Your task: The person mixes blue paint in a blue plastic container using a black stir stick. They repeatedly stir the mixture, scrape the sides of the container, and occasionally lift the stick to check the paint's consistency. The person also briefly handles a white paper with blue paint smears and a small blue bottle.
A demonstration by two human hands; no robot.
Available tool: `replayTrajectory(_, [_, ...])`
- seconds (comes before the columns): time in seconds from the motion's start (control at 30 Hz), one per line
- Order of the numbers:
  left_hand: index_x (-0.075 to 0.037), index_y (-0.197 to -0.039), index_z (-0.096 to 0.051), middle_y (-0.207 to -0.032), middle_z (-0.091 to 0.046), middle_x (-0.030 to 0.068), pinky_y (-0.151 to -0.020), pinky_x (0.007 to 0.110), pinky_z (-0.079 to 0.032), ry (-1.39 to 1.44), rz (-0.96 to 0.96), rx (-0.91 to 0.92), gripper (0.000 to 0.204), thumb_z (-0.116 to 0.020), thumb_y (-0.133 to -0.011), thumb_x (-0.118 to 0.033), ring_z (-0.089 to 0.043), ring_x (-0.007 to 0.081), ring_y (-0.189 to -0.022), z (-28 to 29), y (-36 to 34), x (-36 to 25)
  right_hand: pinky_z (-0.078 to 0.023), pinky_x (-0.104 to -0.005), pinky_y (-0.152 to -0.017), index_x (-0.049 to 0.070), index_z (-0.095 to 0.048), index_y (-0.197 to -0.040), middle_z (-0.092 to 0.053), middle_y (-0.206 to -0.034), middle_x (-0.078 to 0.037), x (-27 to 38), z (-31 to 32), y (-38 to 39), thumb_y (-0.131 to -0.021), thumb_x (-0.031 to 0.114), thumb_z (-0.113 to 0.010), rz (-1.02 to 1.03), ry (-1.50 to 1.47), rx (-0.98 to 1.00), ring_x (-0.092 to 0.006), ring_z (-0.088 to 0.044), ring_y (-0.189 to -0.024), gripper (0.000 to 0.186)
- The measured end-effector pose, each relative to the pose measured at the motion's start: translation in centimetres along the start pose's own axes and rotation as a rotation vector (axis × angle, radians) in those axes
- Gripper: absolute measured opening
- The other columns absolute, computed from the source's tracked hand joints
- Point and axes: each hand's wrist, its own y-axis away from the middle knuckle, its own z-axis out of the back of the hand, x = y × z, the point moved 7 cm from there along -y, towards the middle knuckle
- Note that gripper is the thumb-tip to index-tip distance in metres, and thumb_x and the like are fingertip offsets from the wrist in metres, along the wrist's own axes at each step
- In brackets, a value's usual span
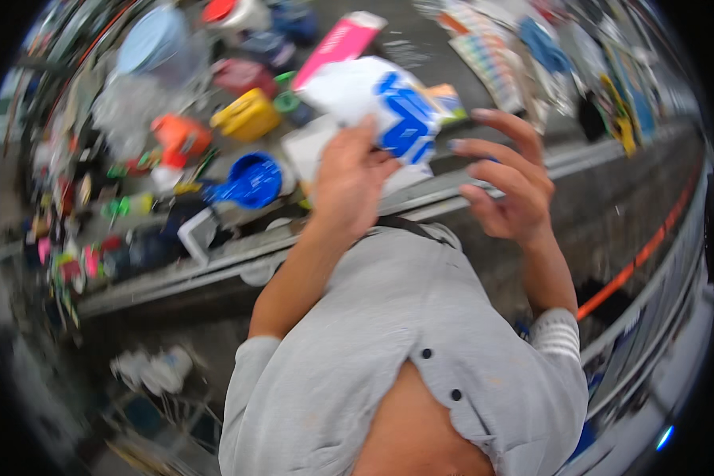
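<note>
A long, flat, dark grey table top (428,49) runs past the fingers (509,125) on both sides. Its straight, pale metal edge (577,164) goes by just on the near side of them. To the right of the fingers and nearer the body, there is a long, thin, bright orange strip (628,271), then some grey metal rails (641,325). Farther that way shines a small blue-white light (665,438). Well to the left of the fingers and nearer the body stands a thin metal frame (207,419), too blurry to tell what it is.
</note>
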Motion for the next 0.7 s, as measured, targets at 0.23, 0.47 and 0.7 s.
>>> replayTrajectory(0.23, [-0.008, -0.1, -0.06, -0.087, -0.061, 0.0019, -0.068, 0.03, -0.053, 0.139, 0.176, 0.005, 0.019, -0.059, -0.102, -0.027, -0.062, 0.012, -0.077, 2.7, -1.7, 5.8, -0.049, -0.0447, -0.092, 0.002, -0.061, -0.101, -0.067, -0.114, -0.017, 4.9, -8.8, -2.7, -0.078, 0.001, -0.069, -0.026, -0.212, 0.25, -0.0356, -0.061, -0.108, 0.024])
replayTrajectory(0.47, [-0.009, -0.101, -0.061, -0.081, -0.057, -0.0015, -0.057, 0.026, -0.044, 0.109, 0.126, 0.026, 0.019, -0.057, -0.103, -0.027, -0.055, 0.0066, -0.069, 7.4, -2.1, 10.1, -0.048, -0.041, -0.096, 0.001, -0.054, -0.115, -0.062, -0.115, -0.018, 2.6, -23.0, -4.1, -0.084, -0.001, -0.06, -0.356, -0.582, 0.486, -0.0327, -0.061, -0.113, 0.031])
replayTrajectory(0.7, [-0.001, -0.113, -0.062, -0.09, -0.065, 0.0032, -0.065, 0.027, -0.052, 0.072, 0.171, -0.12, 0.027, -0.055, -0.104, -0.025, -0.064, 0.0115, -0.076, 11.5, -5.4, 14.8, -0.046, -0.0487, -0.092, -0.002, -0.049, -0.115, -0.057, -0.105, -0.025, 5.3, -31.4, -3.3, -0.082, 0.001, -0.056, -0.347, -0.519, 0.564, -0.0426, -0.055, -0.103, 0.034])
